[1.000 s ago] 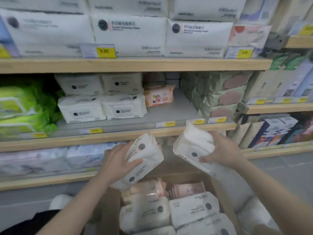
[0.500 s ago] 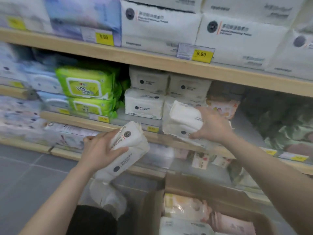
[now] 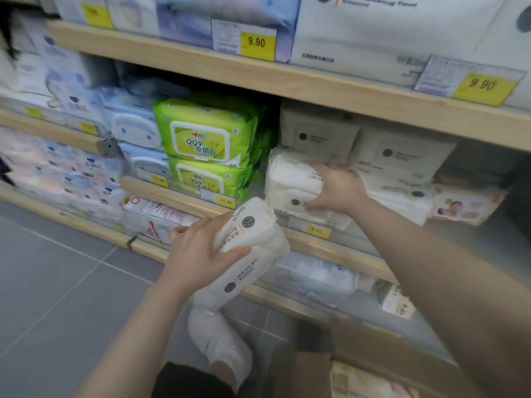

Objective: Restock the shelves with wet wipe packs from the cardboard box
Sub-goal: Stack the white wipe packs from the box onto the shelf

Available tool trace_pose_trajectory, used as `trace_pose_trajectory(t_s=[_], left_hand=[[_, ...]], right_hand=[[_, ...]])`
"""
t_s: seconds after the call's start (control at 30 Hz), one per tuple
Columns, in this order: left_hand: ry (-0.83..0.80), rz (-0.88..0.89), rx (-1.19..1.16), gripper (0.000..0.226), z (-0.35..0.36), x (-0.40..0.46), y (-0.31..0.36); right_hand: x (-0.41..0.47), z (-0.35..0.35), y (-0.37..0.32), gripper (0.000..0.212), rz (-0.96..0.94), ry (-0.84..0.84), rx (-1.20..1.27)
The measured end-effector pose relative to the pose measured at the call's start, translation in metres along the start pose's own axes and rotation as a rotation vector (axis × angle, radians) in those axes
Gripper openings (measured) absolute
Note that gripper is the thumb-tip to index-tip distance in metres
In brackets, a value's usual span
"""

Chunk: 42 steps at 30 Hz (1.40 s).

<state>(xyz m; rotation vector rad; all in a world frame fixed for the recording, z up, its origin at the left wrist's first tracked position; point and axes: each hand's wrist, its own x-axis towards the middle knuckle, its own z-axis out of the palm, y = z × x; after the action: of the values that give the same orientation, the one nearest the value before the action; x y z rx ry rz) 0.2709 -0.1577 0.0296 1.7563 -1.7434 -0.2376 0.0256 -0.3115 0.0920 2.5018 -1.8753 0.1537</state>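
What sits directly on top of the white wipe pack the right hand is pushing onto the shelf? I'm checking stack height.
Another white pack lies on the white wipe pack under the right hand. The packs' rear is hidden.

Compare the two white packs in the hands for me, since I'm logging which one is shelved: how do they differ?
The right hand presses its white pack onto the middle shelf beside the green packs; the left hand grips its pack in the air in front of the shelf. The right pack lies level, the left pack tilts steeply. Both are white with a dark round logo.
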Motion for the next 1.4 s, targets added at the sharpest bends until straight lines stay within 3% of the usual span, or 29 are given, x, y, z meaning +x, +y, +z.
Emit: trace_pose_trajectory(t_s=[0.17, 0.67, 0.73, 0.8, 0.93, 1.03, 1.13, 1.23, 1.3, 1.4], left_hand=[[-0.011, -0.012, 0.019, 0.072, 0.0, -0.001, -0.005], [-0.096, -0.018, 0.077, 0.075, 0.003, -0.003, -0.006], [-0.138, 0.012, 0.029, 0.074, 0.004, -0.003, 0.0], [-0.191, 0.046, -0.094, 0.071, 0.004, -0.005, 0.01], [-0.329, 0.106, -0.283, 0.058, 0.013, -0.009, 0.037], [-0.473, 0.134, -0.467, 0.055, 0.022, -0.015, 0.061], [-0.558, 0.13, -0.57, 0.058, 0.029, -0.019, 0.08], [-0.57, 0.15, -0.502, 0.059, 0.036, -0.017, 0.098], [-0.506, 0.124, -0.506, 0.061, 0.037, -0.017, 0.108], [-0.36, 0.007, -0.551, 0.089, 0.036, -0.013, 0.105]], right_hand=[[-0.002, 0.025, -0.002, 0.085, -0.073, 0.004, 0.027], [0.007, 0.032, -0.009, 0.087, -0.158, 0.026, 0.019], [-0.012, 0.02, -0.011, 0.087, -0.253, 0.032, 0.205], [-0.048, 0.007, -0.013, 0.091, -0.296, -0.101, 0.498], [-0.119, -0.003, -0.005, 0.111, -0.165, -0.446, 0.874], [-0.144, 0.004, 0.004, 0.117, -0.068, -0.524, 1.006], [-0.166, 0.008, 0.012, 0.091, -0.002, -0.465, 1.119], [-0.188, 0.004, 0.024, 0.067, 0.1, -0.302, 1.218], [-0.2, 0.0, 0.037, 0.059, 0.148, -0.203, 1.253], [-0.215, -0.005, 0.064, 0.054, 0.228, -0.118, 1.288]])
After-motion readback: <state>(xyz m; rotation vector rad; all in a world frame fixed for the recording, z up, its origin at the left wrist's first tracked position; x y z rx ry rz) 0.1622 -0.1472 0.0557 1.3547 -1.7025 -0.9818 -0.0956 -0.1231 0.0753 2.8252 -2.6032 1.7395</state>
